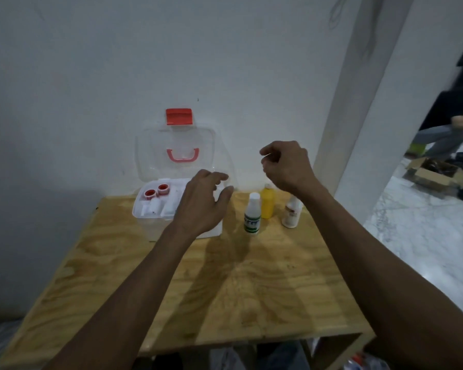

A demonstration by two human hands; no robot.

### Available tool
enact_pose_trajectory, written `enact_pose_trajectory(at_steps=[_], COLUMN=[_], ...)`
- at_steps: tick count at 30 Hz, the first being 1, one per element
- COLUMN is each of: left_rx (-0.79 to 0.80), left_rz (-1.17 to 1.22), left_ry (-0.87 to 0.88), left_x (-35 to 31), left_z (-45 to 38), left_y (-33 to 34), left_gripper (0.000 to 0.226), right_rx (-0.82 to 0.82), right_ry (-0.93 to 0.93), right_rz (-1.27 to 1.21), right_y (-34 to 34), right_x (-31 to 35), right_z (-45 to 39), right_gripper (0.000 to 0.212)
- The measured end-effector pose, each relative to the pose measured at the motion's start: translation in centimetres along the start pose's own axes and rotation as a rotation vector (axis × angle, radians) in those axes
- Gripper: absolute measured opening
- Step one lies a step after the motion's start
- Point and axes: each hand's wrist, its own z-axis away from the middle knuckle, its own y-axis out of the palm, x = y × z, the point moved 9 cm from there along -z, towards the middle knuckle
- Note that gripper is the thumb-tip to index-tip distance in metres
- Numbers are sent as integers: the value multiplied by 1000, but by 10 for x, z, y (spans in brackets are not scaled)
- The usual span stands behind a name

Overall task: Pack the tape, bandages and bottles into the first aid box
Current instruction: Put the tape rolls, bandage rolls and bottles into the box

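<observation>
The clear first aid box [145, 217] stands open at the back of the wooden table, its lid [177, 150] with a red latch leaning on the wall. In its white tray lie two red-rimmed tape rolls [157, 191] and white bandage rolls [154, 206]. My left hand [202, 201] hovers over the box's right side, fingers relaxed, holding nothing. To the right stand three bottles: a white one with a green label [252, 214], a yellow one [267, 202] and a white one with a red label [292, 213]. My right hand [286, 164] hangs above them, fingers loosely curled, empty.
The wooden table [225, 284] butts against a white wall. A white pillar [358, 116] rises at the right, with marble floor, a cardboard box [433, 174] and a seated person [449, 121] beyond it. Bags lie under the table's front edge.
</observation>
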Motion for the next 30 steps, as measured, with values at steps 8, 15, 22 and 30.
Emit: enact_pose_trajectory(at_steps=[8, 15, 22, 30], left_rx=[137, 104, 25, -29], left_rz=[99, 114, 155, 211], left_ry=[-136, -139, -136, -65], left_x=[-14, -15, -16, -33], left_z=[2, 4, 10, 10], left_y=[81, 95, 92, 51], left_gripper=[53, 41, 23, 16], right_rx=[88, 119, 10, -46], right_ry=[249, 267, 232, 92], right_rz=[173, 91, 32, 51], right_y=[-7, 12, 3, -30], right_x=[-93, -119, -117, -68], right_z=[21, 38, 48, 50], right_gripper=[45, 45, 31, 27])
